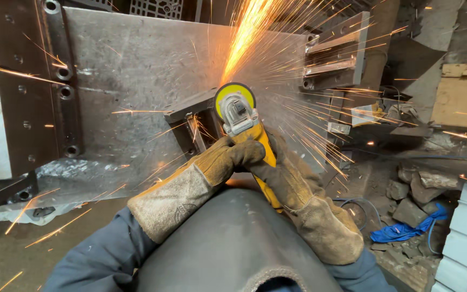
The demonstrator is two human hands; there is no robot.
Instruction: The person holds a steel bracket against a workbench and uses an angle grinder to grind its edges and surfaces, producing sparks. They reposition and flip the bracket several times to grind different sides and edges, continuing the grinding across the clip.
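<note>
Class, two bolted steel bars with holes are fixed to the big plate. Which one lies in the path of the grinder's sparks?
The upper-right bar, beside the spark stream from the grinder. The left bar stands vertical, far from the stream.

far of the hands [255,162] a big steel plate [136,70] walls the scene, a welded bracket [193,121] jutting toward them. sparks [277,59] fan up and right (filling that side). rubble [417,189] and a blue cloth [404,230] crowd the right floor; the left floor [6,254] lies open.
</note>
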